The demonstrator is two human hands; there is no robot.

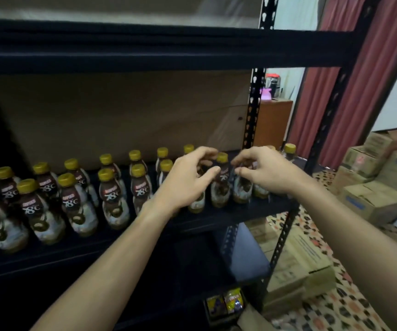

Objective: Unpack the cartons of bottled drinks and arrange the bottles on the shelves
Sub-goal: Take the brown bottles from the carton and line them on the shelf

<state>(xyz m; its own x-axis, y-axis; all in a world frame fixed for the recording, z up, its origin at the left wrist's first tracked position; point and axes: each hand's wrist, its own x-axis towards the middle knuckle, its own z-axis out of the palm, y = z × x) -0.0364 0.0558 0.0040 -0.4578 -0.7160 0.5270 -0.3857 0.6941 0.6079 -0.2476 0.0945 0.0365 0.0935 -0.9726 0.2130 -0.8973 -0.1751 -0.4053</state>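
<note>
Two rows of brown drink bottles with gold caps stand on the black shelf. My left hand curls its fingers and thumb round the top of a bottle near the shelf's right end. My right hand pinches the neck of a neighbouring bottle, and its fingers hide that bottle's cap. One bottle stands free between the two hands. Another bottle stands behind my right wrist at the far right.
The upper shelf beam crosses overhead. Black uprights frame the right end. Stacked cartons sit on the patterned floor at right, with one more carton beside the rack. Snack packets lie on a lower shelf.
</note>
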